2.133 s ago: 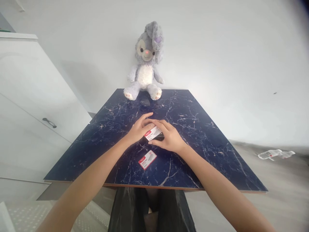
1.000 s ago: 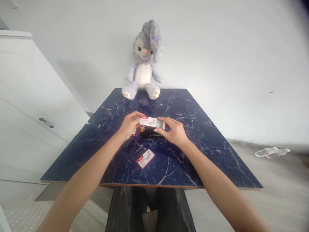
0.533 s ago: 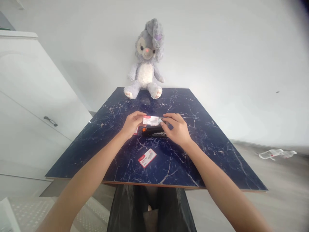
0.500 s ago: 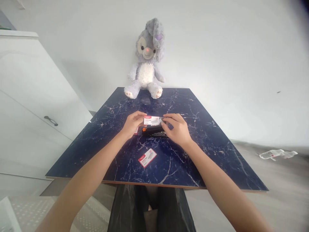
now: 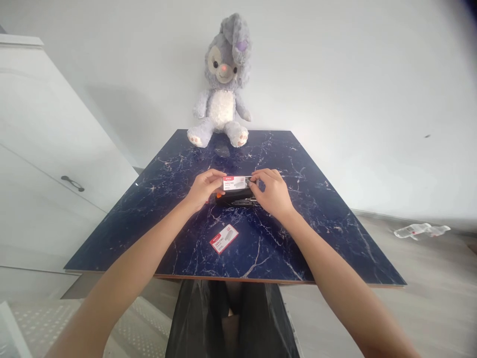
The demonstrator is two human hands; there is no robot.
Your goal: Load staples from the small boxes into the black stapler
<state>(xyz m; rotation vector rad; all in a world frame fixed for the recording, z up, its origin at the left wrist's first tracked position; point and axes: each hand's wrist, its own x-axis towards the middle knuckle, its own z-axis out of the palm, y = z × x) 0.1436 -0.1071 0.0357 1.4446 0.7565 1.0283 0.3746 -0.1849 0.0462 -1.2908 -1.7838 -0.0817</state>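
Note:
My left hand [image 5: 203,188] grips the left end of a small white and red staple box [image 5: 234,183], held just above the dark blue marble table [image 5: 305,219]. My right hand [image 5: 271,191] pinches at the box's right end, fingers closed on it. A black stapler with an orange part [image 5: 233,200] lies on the table right below the box, between my hands. A second staple box [image 5: 223,238] lies flat on the table nearer to me.
A grey plush rabbit [image 5: 222,84] sits at the table's far edge against the white wall. A white cabinet with a dark handle [image 5: 72,183] stands to the left. A crushed plastic bottle [image 5: 421,230] lies on the floor at right.
Both hands lifted the staple box off the table above the stapler. Since then the right hand's fingers have shifted to the box's right end; the box stays in about the same place.

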